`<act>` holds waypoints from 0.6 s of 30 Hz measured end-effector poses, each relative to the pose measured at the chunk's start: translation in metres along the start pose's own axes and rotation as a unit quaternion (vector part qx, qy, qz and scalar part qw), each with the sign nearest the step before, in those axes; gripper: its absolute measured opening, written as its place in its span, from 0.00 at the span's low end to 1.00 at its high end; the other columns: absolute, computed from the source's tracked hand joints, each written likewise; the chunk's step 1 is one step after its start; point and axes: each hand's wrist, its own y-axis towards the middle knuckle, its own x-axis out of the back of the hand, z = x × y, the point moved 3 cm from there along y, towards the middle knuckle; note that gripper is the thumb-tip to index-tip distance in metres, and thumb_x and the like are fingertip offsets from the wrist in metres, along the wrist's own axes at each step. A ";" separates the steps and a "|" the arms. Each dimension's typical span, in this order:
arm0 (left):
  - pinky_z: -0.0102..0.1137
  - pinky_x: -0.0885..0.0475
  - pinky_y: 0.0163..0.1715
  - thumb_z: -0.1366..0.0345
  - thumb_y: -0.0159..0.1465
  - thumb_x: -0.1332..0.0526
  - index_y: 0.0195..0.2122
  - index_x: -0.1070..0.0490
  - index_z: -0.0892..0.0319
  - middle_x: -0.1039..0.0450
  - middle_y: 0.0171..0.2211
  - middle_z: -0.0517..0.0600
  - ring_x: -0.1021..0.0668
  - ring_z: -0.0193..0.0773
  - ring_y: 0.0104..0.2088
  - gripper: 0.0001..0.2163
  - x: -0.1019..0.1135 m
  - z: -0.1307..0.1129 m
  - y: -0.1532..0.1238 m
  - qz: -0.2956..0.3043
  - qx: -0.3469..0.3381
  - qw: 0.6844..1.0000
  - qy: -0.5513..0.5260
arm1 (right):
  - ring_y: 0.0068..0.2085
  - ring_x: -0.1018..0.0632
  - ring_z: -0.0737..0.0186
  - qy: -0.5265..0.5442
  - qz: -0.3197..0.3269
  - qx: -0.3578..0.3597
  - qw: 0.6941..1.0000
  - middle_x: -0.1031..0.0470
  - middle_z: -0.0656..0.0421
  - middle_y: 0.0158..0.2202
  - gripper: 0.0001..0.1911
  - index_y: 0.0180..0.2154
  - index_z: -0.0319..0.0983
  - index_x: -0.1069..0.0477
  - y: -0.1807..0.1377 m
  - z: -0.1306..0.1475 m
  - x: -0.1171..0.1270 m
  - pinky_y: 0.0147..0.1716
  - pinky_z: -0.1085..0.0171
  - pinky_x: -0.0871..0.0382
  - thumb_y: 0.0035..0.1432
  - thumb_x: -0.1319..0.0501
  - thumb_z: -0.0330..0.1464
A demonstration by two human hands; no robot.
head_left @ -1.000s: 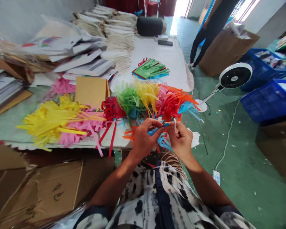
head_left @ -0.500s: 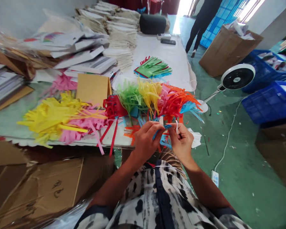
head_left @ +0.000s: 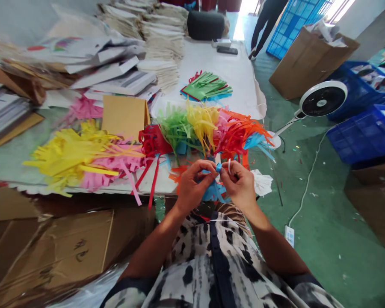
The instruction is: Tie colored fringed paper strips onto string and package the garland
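Observation:
My left hand (head_left: 192, 184) and my right hand (head_left: 240, 185) meet just in front of the table edge, both pinched on a blue paper fringe (head_left: 213, 190) whose strips hang down between them. A small white strip (head_left: 229, 164) sticks up from my right fingers. Just beyond my hands lies a bundle of fringed paper (head_left: 208, 128) in green, yellow, pink, orange and blue. To its left lie a red fringe (head_left: 150, 145) and a spread of yellow and pink fringes (head_left: 80, 160).
A green fringe stack (head_left: 207, 87) lies farther back on the white table cover (head_left: 240, 102). Piles of paper and card (head_left: 115, 64) fill the table's left and back. Cardboard boxes (head_left: 60, 252) stand below left. A floor fan (head_left: 321, 102), blue crates (head_left: 362, 132) and a person's legs (head_left: 266, 21) are on the right.
My hands have drawn closer together and slightly upward with the blue fringe, fingertips now meeting. The person at the back has walked farther away.

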 end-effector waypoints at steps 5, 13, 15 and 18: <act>0.26 0.21 0.34 0.59 0.61 0.23 0.39 0.28 0.58 0.23 0.35 0.45 0.19 0.31 0.31 0.15 0.006 0.016 0.007 -0.058 0.113 0.982 -0.143 | 0.22 0.40 0.68 0.007 0.057 0.013 0.998 0.43 0.68 0.22 0.14 0.45 0.41 0.21 0.001 0.005 0.008 0.23 0.66 0.47 0.73 0.41 0.42; 0.24 0.22 0.32 0.61 0.54 0.19 0.42 0.27 0.57 0.23 0.35 0.43 0.20 0.29 0.29 0.21 0.003 0.019 0.010 -0.057 0.190 0.950 -0.243 | 0.26 0.27 0.68 0.013 0.216 0.046 0.975 0.25 0.63 0.28 0.18 0.37 0.41 0.24 0.006 0.012 0.012 0.26 0.68 0.37 0.76 0.44 0.43; 0.24 0.22 0.32 0.62 0.54 0.19 0.42 0.27 0.56 0.23 0.34 0.42 0.20 0.29 0.29 0.20 0.002 0.017 0.010 -0.050 0.191 0.948 -0.251 | 0.25 0.29 0.69 0.002 0.233 0.032 0.972 0.28 0.64 0.25 0.20 0.34 0.41 0.25 0.008 0.009 0.013 0.26 0.68 0.39 0.76 0.44 0.44; 0.25 0.21 0.32 0.62 0.54 0.19 0.41 0.27 0.57 0.23 0.35 0.43 0.19 0.29 0.29 0.20 0.002 0.015 0.010 -0.045 0.187 0.950 -0.244 | 0.25 0.30 0.68 -0.020 0.223 0.034 0.974 0.29 0.64 0.24 0.23 0.31 0.40 0.26 0.012 0.005 0.015 0.27 0.68 0.39 0.76 0.45 0.45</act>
